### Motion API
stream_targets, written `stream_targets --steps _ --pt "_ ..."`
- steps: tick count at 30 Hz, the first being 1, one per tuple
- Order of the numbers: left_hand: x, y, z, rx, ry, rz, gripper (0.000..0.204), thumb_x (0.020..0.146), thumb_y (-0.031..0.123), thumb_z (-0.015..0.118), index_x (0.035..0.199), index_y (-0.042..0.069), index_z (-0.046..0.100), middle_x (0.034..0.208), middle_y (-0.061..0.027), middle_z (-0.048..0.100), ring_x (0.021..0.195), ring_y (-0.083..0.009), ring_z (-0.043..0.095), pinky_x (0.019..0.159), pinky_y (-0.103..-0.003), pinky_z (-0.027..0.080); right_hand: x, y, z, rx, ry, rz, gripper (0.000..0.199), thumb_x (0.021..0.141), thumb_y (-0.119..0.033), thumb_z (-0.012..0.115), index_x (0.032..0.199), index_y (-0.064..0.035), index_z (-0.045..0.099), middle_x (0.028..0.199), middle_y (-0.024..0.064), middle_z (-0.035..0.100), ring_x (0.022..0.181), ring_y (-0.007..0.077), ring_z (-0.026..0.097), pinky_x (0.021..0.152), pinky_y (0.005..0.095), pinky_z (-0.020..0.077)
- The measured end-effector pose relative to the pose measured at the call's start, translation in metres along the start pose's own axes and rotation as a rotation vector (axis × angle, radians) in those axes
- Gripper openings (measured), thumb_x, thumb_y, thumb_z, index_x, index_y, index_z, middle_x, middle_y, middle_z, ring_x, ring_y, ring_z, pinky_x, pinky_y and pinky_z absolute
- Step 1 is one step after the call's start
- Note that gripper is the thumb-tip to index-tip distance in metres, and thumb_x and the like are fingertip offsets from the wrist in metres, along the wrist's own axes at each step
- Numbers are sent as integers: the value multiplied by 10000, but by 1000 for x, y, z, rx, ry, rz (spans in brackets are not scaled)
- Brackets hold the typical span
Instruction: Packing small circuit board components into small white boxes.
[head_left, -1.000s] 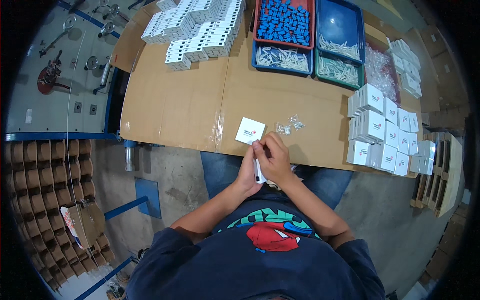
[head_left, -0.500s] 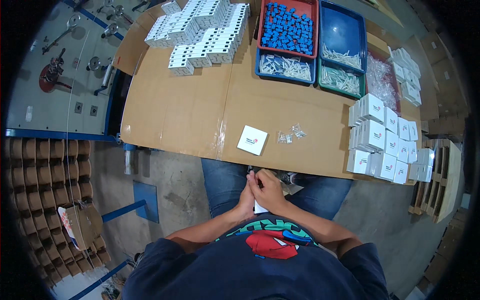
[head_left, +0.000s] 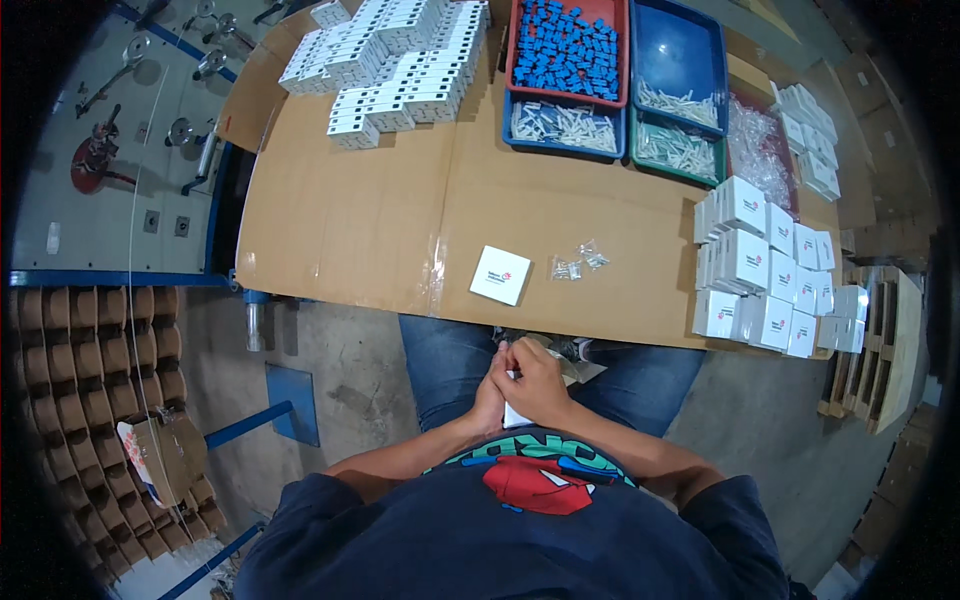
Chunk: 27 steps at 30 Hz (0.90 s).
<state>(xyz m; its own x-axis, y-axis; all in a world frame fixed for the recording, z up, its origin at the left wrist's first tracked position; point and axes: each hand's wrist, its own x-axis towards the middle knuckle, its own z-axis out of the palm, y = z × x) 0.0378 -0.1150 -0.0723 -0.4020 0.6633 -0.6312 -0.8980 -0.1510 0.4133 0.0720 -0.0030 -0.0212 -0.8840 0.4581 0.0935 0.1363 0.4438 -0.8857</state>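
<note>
Close to my body, below the table's front edge, my left hand (head_left: 488, 402) and my right hand (head_left: 538, 386) are closed together around a white box-like piece (head_left: 514, 416). Only its lower end shows between my palms; the fingers cover the rest. On the table ahead lies a flat white square box (head_left: 500, 275) with a small red mark. To its right are small clear bags of hardware (head_left: 566, 269), which look like screws.
White boxes (head_left: 745, 260) stand stacked at the table's right edge. Rows of white switch-like units (head_left: 400, 80) fill the far left. Trays at the back hold blue parts (head_left: 566, 50) and white plugs (head_left: 565, 128). Cardboard (head_left: 340, 220) covers the table.
My hands stay closed around the white piece, with the fingers shifted slightly. The whole view has moved a little; the things on the table lie where they were.
</note>
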Motion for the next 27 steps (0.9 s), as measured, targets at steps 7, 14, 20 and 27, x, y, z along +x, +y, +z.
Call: stream_targets --steps 7,14,20,27 --pt "-11 17 24 183 115 -62 453 1043 536 398 1099 142 614 978 -7 616 963 -107 600 831 -297 500 1 -23 -20 -126 62 -281 251 764 -102 720 679 -39 492 654 103 477 585 304 528 525 408 432" --pt "12 35 30 -224 26 -170 749 966 695 357 1199 40 634 1143 -133 696 1011 -261 691 961 -419 528 25 -5 -51 16 76 -136 235 840 -110 717 725 -17 535 654 87 529 528 201 539 510 326 424" --pt "24 66 61 -268 -130 -128 839 931 768 304 1305 66 570 1146 -146 677 1078 -294 667 948 -495 530 47 8 -91 410 -131 395 243 877 -243 726 862 -13 650 783 106 690 670 246 686 624 322 525" --pt "49 57 72 -147 -44 -52 830 933 761 333 1245 46 617 1132 -133 681 1023 -261 671 956 -390 516 48 10 -80 -178 -186 250 251 854 -276 735 884 -31 689 794 117 708 722 265 708 646 367 540"
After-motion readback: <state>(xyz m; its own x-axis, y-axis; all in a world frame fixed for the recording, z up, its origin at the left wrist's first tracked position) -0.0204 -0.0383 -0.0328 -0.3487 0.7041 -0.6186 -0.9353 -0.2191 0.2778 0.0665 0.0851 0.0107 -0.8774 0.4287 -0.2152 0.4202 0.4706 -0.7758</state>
